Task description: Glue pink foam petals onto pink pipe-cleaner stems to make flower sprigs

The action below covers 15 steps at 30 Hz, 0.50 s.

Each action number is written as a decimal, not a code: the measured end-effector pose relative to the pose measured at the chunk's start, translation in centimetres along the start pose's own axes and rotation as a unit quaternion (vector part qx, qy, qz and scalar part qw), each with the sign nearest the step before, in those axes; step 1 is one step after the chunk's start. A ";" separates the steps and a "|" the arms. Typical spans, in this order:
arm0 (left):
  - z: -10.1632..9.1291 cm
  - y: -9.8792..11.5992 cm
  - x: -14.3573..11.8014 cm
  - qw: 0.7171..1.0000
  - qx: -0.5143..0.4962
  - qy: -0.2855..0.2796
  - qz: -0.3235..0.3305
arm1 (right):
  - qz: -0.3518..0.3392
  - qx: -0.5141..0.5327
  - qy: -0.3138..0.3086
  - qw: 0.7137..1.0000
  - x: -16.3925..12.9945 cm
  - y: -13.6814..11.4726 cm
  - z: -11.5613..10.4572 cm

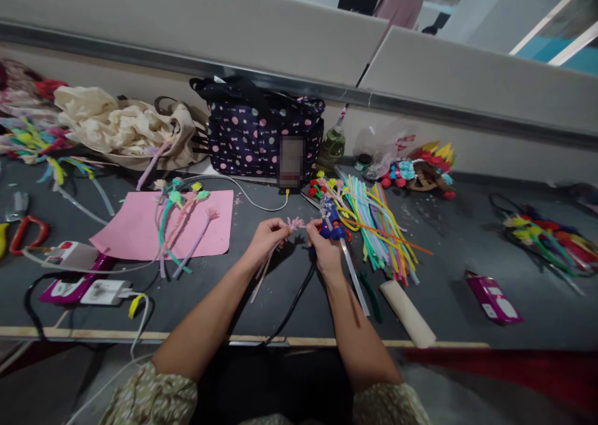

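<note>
Your left hand (268, 235) pinches a pipe-cleaner flower (295, 224) by the top of its stem, just under the pale pink fuzzy head, and the stem trails down and left beneath your wrist. The flower sits over the middle of the dark counter (448, 238), between your two hands. Your right hand (324, 250) is clenched around a blue glue gun (332, 220), whose nozzle end points toward the flower head, very close to it; you cannot tell from this view whether they touch. A clear glue stick (354, 274) juts from the back of the gun toward you, and a black cord (294, 303) runs from under your right hand to the counter's near edge.

Just right of the gun lies a bundle of coloured pipe cleaners (380, 222), with a cardboard tube (408, 313) nearer to you. To the left, finished flowers (180, 222) rest on a pink paper sheet (140, 229). Behind your hands stands a dark polka-dot bag (264, 135) against the wall, with a beige cloth bag (126, 129) to its left. A power strip (77, 285) lies at the near left, and a small magenta box (493, 297) well off to the right.
</note>
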<state>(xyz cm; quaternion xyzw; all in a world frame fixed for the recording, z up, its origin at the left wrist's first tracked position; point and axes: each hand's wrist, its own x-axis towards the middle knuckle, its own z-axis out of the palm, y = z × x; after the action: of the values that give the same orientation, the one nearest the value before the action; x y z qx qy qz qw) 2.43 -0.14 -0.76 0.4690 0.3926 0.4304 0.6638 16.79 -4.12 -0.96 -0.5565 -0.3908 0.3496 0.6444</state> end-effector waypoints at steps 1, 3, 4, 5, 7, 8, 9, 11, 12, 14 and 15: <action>0.0 0.0 0.0 1.000 0.005 0.002 0.001 | -0.006 -0.025 0.001 1.000 -0.1 -0.3 0.0; 0.1 -0.1 0.0 1.000 0.012 0.005 0.001 | -0.027 -0.067 0.006 0.997 -0.4 -1.0 -0.1; 0.1 -0.1 0.0 1.000 0.014 0.005 0.001 | -0.036 -0.082 0.006 0.996 -0.5 -1.3 -0.1; 0.1 -0.1 0.0 1.000 0.015 0.004 0.002 | -0.041 -0.095 0.004 0.995 -0.6 -1.5 -0.1; 0.1 -0.2 0.0 1.000 0.018 0.003 0.006 | -0.040 -0.114 0.003 0.993 -0.7 -1.7 0.0; 0.1 -0.2 0.0 1.000 0.021 0.002 0.009 | -0.039 -0.119 0.005 0.992 -0.7 -1.6 0.0; 0.1 -0.3 0.1 1.000 0.024 0.000 0.010 | -0.041 -0.122 0.009 0.992 -0.7 -1.4 0.0; 0.0 -0.3 0.1 0.999 0.030 -0.005 0.015 | -0.052 -0.118 0.020 0.991 -0.5 -0.8 0.1; 0.0 -0.4 0.1 0.999 0.033 -0.008 0.019 | -0.058 -0.112 0.023 0.992 -0.5 -0.4 0.1; -0.1 -0.4 0.0 0.999 0.039 -0.013 0.027 | -0.069 -0.104 0.028 0.992 -0.3 0.2 0.1; -0.1 -0.5 0.1 0.999 0.042 -0.016 0.030 | -0.074 -0.102 0.028 0.992 -0.3 0.4 0.1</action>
<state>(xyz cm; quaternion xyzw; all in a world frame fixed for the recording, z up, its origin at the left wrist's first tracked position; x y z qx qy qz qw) 2.45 -0.15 -1.23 0.5150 0.3856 0.4261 0.6360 16.58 -4.25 -1.38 -0.5982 -0.4466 0.2438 0.6191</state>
